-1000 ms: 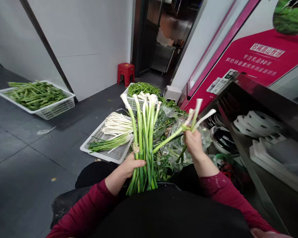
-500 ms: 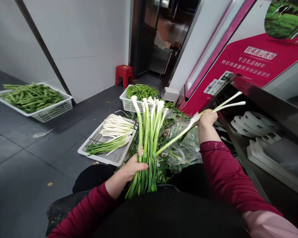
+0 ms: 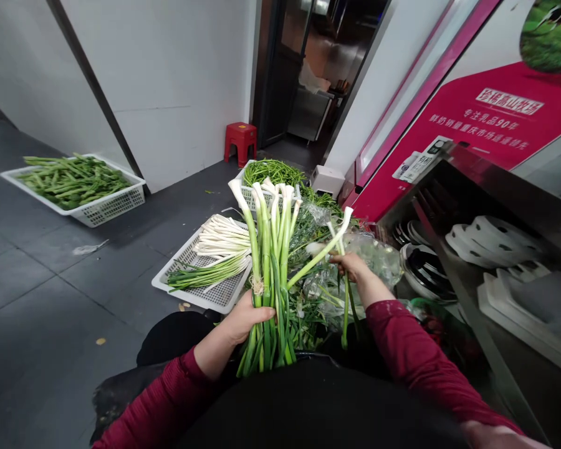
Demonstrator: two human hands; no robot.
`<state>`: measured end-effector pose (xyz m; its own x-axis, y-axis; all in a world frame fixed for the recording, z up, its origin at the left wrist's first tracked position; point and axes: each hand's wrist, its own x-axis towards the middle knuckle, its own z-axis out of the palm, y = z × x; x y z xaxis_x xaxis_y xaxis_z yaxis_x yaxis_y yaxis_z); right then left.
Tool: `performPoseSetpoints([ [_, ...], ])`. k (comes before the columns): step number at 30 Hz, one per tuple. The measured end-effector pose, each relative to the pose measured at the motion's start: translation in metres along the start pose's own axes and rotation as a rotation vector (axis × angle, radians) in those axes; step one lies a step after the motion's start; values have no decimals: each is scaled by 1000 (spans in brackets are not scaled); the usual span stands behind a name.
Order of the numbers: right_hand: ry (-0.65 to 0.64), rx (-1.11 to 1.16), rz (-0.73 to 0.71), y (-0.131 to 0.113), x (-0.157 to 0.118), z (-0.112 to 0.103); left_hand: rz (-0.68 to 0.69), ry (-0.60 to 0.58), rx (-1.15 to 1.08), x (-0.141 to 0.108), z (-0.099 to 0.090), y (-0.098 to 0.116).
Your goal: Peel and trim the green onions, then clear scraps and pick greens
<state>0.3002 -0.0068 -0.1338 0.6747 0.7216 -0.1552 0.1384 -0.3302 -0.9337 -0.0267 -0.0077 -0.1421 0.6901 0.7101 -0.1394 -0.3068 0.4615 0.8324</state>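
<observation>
My left hand (image 3: 244,319) is closed round the green lower part of a bunch of scallions (image 3: 264,243), held upright with the white ends on top. One scallion (image 3: 315,255) slants out of the bunch to the right, its white end high. My right hand (image 3: 354,268) is beside that slanting stalk, fingers pinched on another scallion (image 3: 346,315) whose green part hangs down. Whether it also grips the slanting one I cannot tell. To the left of the bunch, a white slotted tray (image 3: 224,299) holds white-stemmed scallions (image 3: 224,237) laid side by side.
Loose greens (image 3: 306,318) and clear plastic bags (image 3: 376,255) lie on the floor before me. A white basket (image 3: 115,202) of green stalks stands left, another basket (image 3: 249,198) behind the bunch. A red stool (image 3: 240,140) is by the doorway; a metal shelf (image 3: 486,349) borders my right.
My right hand has come down and inward from the far right. The stalk it pinches now hangs down, and the slanting scallion's white end stands higher. My left hand keeps its hold.
</observation>
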Motion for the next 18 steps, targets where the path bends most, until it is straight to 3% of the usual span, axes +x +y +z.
performPoseSetpoints([
  [2,-83,51,135,14,-10,6,6,5,23,0,-1,0],
  [4,-75,119,148,10,-15,3,5,-1,29,0,-1,0],
  [7,-6,276,53,-22,-17,-8,18,0,42,2,1,1],
  [10,-61,406,-159,-65,-25,-14,28,-8,76,3,3,2],
  [13,-214,309,-328,-100,-37,-17,42,-17,100,4,4,3],
  [18,-313,49,-321,-130,-36,-31,33,-30,134,4,4,3],
])
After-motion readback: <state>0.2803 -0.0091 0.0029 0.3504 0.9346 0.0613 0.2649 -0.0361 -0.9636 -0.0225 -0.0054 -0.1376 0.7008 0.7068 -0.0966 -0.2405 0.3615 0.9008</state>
